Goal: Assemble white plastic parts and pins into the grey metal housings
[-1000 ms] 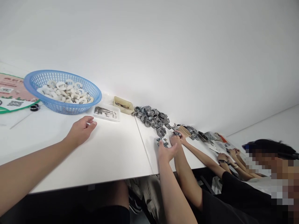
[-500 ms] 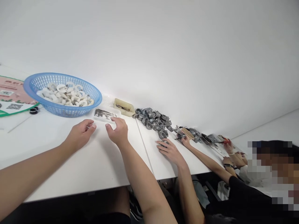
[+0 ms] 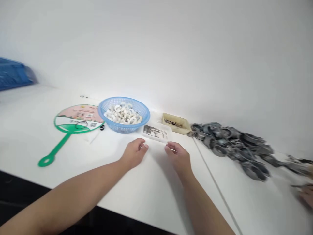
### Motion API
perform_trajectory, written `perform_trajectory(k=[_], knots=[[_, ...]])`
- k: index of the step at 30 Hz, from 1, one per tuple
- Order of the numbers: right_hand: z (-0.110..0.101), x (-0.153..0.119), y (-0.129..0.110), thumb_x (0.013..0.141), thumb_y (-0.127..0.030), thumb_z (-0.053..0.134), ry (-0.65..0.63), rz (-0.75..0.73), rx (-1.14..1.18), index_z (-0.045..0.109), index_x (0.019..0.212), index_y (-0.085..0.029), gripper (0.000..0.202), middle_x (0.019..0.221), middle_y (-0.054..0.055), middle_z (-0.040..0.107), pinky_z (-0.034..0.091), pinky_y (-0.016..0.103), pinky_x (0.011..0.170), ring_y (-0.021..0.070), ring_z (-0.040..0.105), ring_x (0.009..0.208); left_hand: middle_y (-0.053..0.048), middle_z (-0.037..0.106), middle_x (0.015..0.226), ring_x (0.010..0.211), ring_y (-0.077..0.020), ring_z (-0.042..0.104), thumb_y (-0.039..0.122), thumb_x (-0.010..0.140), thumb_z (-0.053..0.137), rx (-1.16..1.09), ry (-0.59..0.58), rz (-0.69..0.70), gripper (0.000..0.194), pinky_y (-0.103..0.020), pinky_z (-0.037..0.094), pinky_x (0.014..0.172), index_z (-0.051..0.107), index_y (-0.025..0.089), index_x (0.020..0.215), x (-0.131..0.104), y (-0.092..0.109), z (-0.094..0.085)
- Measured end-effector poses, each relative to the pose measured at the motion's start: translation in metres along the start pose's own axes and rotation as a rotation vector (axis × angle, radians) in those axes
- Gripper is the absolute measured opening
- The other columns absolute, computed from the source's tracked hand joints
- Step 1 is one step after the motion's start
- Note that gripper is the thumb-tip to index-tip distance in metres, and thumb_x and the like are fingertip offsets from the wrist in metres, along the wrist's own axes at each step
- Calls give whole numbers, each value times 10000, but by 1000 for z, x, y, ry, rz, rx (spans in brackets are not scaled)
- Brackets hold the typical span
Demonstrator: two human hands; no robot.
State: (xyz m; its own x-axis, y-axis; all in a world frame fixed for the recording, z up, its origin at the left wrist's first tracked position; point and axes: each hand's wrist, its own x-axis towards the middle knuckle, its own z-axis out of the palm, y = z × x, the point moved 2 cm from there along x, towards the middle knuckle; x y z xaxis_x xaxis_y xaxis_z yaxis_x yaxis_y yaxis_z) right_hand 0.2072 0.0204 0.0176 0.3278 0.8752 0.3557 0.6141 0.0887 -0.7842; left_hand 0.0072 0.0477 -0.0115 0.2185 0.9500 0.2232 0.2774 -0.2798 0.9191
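My left hand and right hand rest on the white table, a gap between them, both loosely curled with fingers drawn together and, as far as I can tell, holding nothing; whether a small piece sits pinched in the left fingertips is too fine to make out. Just beyond them, nearly touching the right fingertips, lies a shallow clear tray holding a scatter of thin metal pins. To its far left, just beside it, stands a blue basket filled with white rings, and to its far right sits a small tan box against the wall. Further right, past the seam in the table, a long pile of grey metal parts trails toward the edge of view, where another person's hand shows blurred at the near right. On the left lie a green hand fan flat on the table and, far off, a blue crate. I judge the step in hand to be a reach for the pin tray, with both hands closing on its near edge; the next move, by my reading, calls for a light pinch on the thin rim or on a single pin, without tipping the tray and spilling its contents.
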Motion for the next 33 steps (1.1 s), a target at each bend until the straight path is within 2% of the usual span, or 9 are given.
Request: perform_trajectory(k=[3, 9, 16, 25, 33], knots=[[3, 1, -1, 655, -422, 641, -11, -3, -11, 677, 870, -221, 297, 799, 37, 691, 491, 391, 775, 225, 637, 758, -15, 619, 804, 725, -151, 567, 384, 824, 459, -2, -1, -12, 302, -266, 462, 693, 560, 167, 1009, 3, 2, -1], [6, 1, 3, 656, -441, 622, -110, 9, -43, 676, 886, -250, 304, 834, 28, 698, 486, 406, 778, 231, 635, 799, -6, 601, 764, 709, -147, 552, 365, 819, 467, -8, 4, 0, 265, -258, 457, 667, 564, 170, 970, 2, 5, -1], [7, -9, -7, 688, -437, 580, -138, -84, -64, 659, 878, -242, 284, 843, 34, 697, 488, 368, 707, 238, 636, 815, 5, 566, 708, 651, -136, 517, 351, 794, 502, -91, -1, -8, 244, -259, 435, 642, 562, 164, 939, 2, 1, 5], [9, -13, -12, 704, -462, 543, -243, -69, -134, 644, 940, -241, 340, 903, 26, 696, 494, 343, 724, 231, 626, 874, 19, 531, 670, 625, -119, 476, 329, 772, 533, -177, 20, -52, 226, -245, 409, 630, 575, 155, 910, 6, -4, 6], [9, -9, -11, 710, -482, 530, -247, -93, -171, 642, 937, -242, 348, 904, 23, 699, 490, 362, 776, 241, 634, 881, 25, 522, 654, 604, -108, 456, 292, 756, 557, -210, 43, -33, 194, -231, 393, 605, 583, 152, 887, 12, -5, 7]])
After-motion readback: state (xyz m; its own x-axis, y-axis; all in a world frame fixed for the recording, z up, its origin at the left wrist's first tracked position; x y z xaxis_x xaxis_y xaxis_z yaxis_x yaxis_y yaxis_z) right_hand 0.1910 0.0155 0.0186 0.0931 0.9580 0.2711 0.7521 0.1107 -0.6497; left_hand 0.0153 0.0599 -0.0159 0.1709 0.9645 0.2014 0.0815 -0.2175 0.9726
